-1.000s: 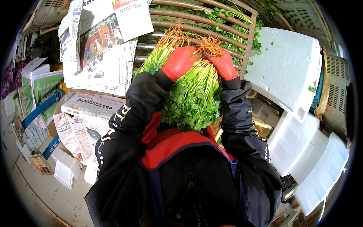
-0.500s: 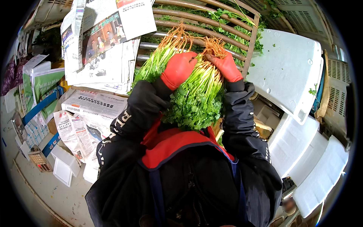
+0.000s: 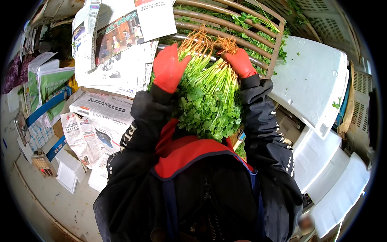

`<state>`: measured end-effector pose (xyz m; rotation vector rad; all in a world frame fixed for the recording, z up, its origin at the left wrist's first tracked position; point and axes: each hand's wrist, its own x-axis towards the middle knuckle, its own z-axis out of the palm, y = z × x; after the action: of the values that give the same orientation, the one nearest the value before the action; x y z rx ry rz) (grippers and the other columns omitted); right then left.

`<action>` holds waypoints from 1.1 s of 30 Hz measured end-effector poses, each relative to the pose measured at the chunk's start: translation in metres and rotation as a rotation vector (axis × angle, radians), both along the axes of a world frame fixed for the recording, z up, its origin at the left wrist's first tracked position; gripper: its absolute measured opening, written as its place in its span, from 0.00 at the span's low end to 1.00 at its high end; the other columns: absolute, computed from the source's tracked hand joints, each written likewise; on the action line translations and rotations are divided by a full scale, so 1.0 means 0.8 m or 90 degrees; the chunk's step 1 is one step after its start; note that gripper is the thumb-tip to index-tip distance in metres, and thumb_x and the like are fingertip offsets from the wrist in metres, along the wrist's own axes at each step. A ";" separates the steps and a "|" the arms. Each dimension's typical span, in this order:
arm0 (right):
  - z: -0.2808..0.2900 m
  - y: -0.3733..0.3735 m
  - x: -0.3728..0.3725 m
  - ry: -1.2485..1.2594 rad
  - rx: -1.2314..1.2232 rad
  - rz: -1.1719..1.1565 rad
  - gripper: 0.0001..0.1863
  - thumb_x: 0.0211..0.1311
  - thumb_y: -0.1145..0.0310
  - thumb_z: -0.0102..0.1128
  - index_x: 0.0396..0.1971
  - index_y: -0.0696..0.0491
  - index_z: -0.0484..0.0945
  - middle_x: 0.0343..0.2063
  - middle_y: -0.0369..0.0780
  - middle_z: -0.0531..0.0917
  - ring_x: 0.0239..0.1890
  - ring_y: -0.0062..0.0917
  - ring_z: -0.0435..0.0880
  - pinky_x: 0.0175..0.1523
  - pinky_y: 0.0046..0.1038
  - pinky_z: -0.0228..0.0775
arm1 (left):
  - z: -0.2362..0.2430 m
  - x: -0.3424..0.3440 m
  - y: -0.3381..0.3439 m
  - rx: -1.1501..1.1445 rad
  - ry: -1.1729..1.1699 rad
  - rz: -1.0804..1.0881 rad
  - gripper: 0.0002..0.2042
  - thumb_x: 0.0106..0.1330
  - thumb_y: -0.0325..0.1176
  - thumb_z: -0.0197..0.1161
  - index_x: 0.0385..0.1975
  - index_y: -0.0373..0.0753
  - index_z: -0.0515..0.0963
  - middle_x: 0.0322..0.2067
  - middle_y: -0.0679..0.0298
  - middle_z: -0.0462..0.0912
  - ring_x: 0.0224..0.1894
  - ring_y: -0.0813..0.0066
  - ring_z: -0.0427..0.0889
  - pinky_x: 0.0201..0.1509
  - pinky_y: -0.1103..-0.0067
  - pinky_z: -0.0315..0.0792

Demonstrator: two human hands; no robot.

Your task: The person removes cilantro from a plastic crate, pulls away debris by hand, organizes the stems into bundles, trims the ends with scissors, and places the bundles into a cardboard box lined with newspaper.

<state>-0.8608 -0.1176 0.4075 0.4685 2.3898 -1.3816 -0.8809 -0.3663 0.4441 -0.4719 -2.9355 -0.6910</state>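
Two root-on bunches of leafy green herbs that look like coriander lie side by side before me, orange-brown roots pointing away. My right hand (image 3: 239, 63), in a red glove, is closed round the root end of the right bunch (image 3: 219, 94). Its leaves hang toward my red and navy apron (image 3: 193, 159). At the outer side of the left bunch (image 3: 196, 58) is my left hand (image 3: 169, 69), also red-gloved. Its thumb stands apart from the fingers and rests against the stems. The undersides of the fingers are hidden.
A slatted brown rack (image 3: 225, 34) with greens under it lies beyond the bunches. Newspapers (image 3: 117, 60) are stacked at the left, near a calculator (image 3: 43, 163) and a white box (image 3: 70, 171). A white foam lid (image 3: 308, 76) and foam boxes (image 3: 316, 151) are at the right.
My left hand has moved left from between the bunches to the left bunch's outer side, and its thumb has come away from the fingers. My right hand stays at the right bunch's roots.
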 end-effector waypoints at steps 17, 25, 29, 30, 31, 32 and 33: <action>-0.011 -0.028 -0.046 -0.043 -0.292 0.165 0.23 0.52 0.59 0.66 0.45 0.56 0.79 0.35 0.38 0.83 0.37 0.24 0.78 0.47 0.27 0.69 | -0.039 -0.010 0.009 0.445 -0.541 0.001 0.19 0.55 0.39 0.65 0.41 0.32 0.79 0.33 0.53 0.83 0.35 0.68 0.82 0.42 0.76 0.73; 0.002 -0.026 -0.033 -0.022 -0.273 0.133 0.19 0.51 0.64 0.67 0.42 0.57 0.81 0.35 0.37 0.83 0.37 0.22 0.78 0.47 0.27 0.69 | -0.021 -0.018 -0.003 0.369 -0.523 -0.080 0.18 0.58 0.40 0.61 0.42 0.34 0.79 0.33 0.51 0.82 0.35 0.60 0.82 0.43 0.72 0.73; 0.004 -0.030 -0.032 -0.037 -0.408 0.077 0.20 0.52 0.68 0.65 0.46 0.57 0.78 0.41 0.37 0.82 0.41 0.22 0.78 0.50 0.26 0.68 | -0.007 -0.020 -0.002 0.322 -0.507 -0.150 0.17 0.58 0.39 0.62 0.42 0.35 0.79 0.34 0.49 0.81 0.37 0.54 0.81 0.44 0.70 0.72; 0.006 -0.029 -0.035 -0.046 -0.393 0.089 0.20 0.52 0.68 0.65 0.47 0.57 0.78 0.41 0.36 0.82 0.42 0.21 0.78 0.50 0.26 0.68 | -0.007 -0.018 -0.001 0.335 -0.484 -0.156 0.16 0.58 0.39 0.61 0.42 0.35 0.78 0.34 0.49 0.81 0.37 0.53 0.80 0.43 0.69 0.72; 0.008 -0.028 -0.037 -0.054 -0.376 0.100 0.21 0.53 0.68 0.65 0.48 0.57 0.77 0.41 0.36 0.82 0.42 0.21 0.77 0.50 0.26 0.68 | -0.009 -0.015 0.000 0.348 -0.460 -0.163 0.16 0.59 0.39 0.61 0.42 0.35 0.78 0.34 0.49 0.81 0.37 0.52 0.80 0.43 0.69 0.72; 0.009 -0.028 -0.039 -0.062 -0.359 0.112 0.21 0.53 0.69 0.65 0.48 0.57 0.77 0.42 0.36 0.82 0.42 0.21 0.77 0.51 0.25 0.68 | -0.012 -0.012 0.001 0.361 -0.437 -0.169 0.15 0.60 0.38 0.61 0.42 0.35 0.78 0.33 0.49 0.81 0.37 0.51 0.80 0.42 0.68 0.72; 0.007 -0.030 -0.036 -0.023 -0.391 0.103 0.20 0.53 0.69 0.65 0.48 0.57 0.77 0.41 0.36 0.82 0.43 0.20 0.77 0.51 0.25 0.68 | -0.020 -0.008 0.001 0.322 -0.376 -0.180 0.15 0.61 0.38 0.60 0.43 0.35 0.78 0.34 0.48 0.81 0.37 0.51 0.80 0.43 0.69 0.72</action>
<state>-0.8897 -0.1417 0.4128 0.1265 1.7884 -1.8899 -0.8876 -0.3654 0.4285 -0.7318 -3.0170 -1.8251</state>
